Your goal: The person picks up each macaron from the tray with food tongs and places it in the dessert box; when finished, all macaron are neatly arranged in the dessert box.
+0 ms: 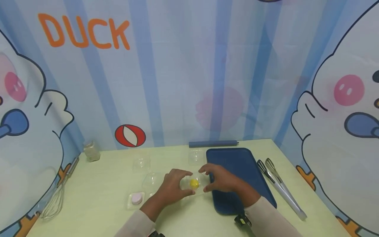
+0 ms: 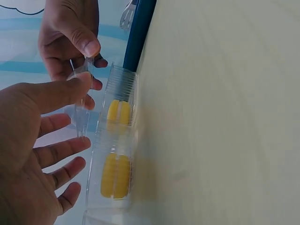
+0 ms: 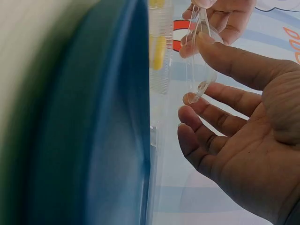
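Both hands pinch a clear plastic case (image 2: 82, 117) with a domed side, held up above the table. My left hand (image 1: 173, 186) has its thumb on the near edge and fingertips on the far edge. On the other end, my right hand (image 1: 223, 179) grips with thumb and fingertips, its palm away from the plastic. A round yellow piece (image 1: 194, 183) shows between the hands in the head view. In the left wrist view, yellow macaron-shaped pieces (image 2: 116, 176) sit in clear ridged boxes (image 2: 96, 187) below the hands.
A blue tray (image 1: 234, 161) lies under my right forearm, with metal tongs (image 1: 284, 191) to its right. Clear plastic shells (image 1: 141, 162) and a box holding a pink round piece (image 1: 137, 198) are at left. A whisk (image 1: 56, 197), jar (image 1: 91, 152) and blue roll (image 1: 213, 144) lie along the edges.
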A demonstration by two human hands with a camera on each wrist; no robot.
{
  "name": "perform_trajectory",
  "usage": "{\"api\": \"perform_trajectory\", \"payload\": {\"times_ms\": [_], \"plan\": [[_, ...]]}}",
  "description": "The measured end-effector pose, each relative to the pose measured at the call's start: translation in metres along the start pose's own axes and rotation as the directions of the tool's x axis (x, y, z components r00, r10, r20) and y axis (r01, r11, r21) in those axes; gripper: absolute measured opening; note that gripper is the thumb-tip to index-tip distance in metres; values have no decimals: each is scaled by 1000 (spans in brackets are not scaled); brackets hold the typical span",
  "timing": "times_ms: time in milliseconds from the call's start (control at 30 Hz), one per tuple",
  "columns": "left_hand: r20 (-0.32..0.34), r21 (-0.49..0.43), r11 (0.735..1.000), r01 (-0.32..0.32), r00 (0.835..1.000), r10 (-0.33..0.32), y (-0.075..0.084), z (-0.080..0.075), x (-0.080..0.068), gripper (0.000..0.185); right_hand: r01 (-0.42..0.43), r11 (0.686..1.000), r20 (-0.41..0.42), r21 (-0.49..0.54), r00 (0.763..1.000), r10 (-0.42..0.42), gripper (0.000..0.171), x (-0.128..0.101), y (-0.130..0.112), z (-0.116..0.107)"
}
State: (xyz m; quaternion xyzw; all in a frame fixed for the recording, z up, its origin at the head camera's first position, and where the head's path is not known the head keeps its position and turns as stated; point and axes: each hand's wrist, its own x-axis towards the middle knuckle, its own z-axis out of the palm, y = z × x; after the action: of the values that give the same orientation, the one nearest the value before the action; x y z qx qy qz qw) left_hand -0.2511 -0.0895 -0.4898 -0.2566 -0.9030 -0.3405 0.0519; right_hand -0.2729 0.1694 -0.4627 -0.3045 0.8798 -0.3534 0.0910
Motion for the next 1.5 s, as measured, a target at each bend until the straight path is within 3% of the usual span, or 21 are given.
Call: {"api": "perform_trajectory", "payload": {"times_ms": [433,967,1500], "plan": [[-54,6,1000,20,998,-20,0,8,-4,61,81,995,-40,-65,996,-84,68,1,9,8],[-18,20,997,79,997,-79,-3,13,-8,64,65,997,-15,-49,998,-66,69,1,16,11],[-11,28,998,49,999,-49,-6,16,-9,61,35,998,-17,-59,999,-36,65,1,18,12]]}}
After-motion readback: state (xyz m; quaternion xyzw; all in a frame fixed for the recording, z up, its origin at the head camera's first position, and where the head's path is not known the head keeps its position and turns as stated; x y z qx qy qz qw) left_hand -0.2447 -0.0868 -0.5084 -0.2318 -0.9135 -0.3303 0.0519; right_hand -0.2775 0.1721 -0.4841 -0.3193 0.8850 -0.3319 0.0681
